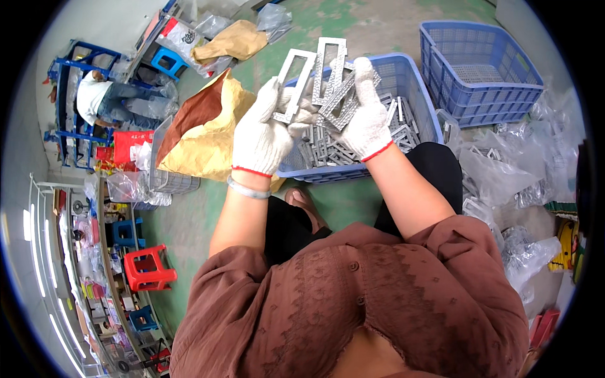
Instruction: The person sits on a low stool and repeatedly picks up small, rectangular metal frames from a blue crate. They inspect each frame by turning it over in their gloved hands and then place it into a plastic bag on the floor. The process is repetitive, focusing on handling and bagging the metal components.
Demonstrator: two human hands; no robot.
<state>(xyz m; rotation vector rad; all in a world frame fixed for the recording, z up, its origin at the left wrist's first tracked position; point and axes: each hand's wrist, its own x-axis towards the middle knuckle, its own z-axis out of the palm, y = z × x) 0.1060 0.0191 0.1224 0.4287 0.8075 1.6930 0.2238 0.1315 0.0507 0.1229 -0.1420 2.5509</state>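
White knit gloves with red cuffs cover both my hands. My left hand (263, 129) is closed on a silvery rectangular metal frame (295, 80), held upright with its long opening showing. In my right hand (367, 123) are several more such metal frames (341, 104), overlapping at different angles; the thumb presses along their side. Both hands are raised over the near part of a blue plastic crate (431, 116). Inside that crate lies a loose heap of the same metal parts (328, 151). The gloves and held frames hide part of the heap.
A second blue crate (504, 101) stands at the right, beside clear plastic bags (498, 167) of metal parts. Left of my hands is an open brown-and-yellow sack (205, 135). Farther left are a red stool (150, 268), a grey crate (176, 183) and a bending person (104, 101).
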